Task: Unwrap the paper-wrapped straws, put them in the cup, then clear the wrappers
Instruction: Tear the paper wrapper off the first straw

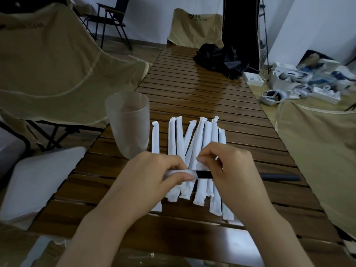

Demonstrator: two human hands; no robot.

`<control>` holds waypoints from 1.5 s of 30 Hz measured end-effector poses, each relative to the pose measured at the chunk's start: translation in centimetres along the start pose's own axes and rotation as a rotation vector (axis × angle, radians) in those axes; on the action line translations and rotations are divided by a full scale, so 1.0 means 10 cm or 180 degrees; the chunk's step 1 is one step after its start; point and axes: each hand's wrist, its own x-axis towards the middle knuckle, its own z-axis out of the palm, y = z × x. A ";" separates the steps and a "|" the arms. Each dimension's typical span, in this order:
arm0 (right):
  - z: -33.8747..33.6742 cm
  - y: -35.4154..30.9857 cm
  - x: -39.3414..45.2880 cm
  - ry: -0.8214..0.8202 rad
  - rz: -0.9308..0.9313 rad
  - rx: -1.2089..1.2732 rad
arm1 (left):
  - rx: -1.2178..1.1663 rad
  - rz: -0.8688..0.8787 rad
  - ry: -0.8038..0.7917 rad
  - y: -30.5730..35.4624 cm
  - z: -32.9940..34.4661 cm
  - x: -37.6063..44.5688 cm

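Nearest me, my left hand (154, 174) pinches the white wrapper (179, 173) of one straw between thumb and curled fingers (187, 178), so the paper has something to be pulled against. My right hand (229, 170) closes round the black straw (204, 174) where it comes bare out of the paper; its far end (279, 178) sticks out past that hand to the right, over the desk (202, 89). I hold the straw level and crosswise above the others, I think, so that it can slide straight out of its sleeve without bending. By my judgement this straw is partly freed and the paper is not yet off. Just beneath and beyond my hands lie the wrapped straws (192, 151), side by side and pointing away from me, some overlapping, kept within easy reach for the next pick. To their left, close beside them, stands the frosted cup (128, 124), upright; I can see no straws in it. Farther down the slats lies a dark bundle of cloth (219, 58), and a tan folding chair (194, 26) faces me at the far end.
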 end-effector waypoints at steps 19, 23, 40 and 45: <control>0.03 0.28 -0.09 0.0652 -0.0251 -0.0051 | 0.0712 -0.0015 0.0141 0.06 0.09 0.05; 0.03 0.30 -0.08 0.0762 0.0012 -0.0063 | 0.0668 0.0073 0.0245 0.06 0.06 0.05; 0.00 0.66 -0.11 0.0197 0.1286 -0.1001 | 0.0557 -0.0558 -0.0327 0.09 0.14 -0.03; -0.11 0.39 -0.05 -0.0457 0.0535 0.0062 | 0.0479 -0.0631 -0.0267 0.05 0.14 -0.02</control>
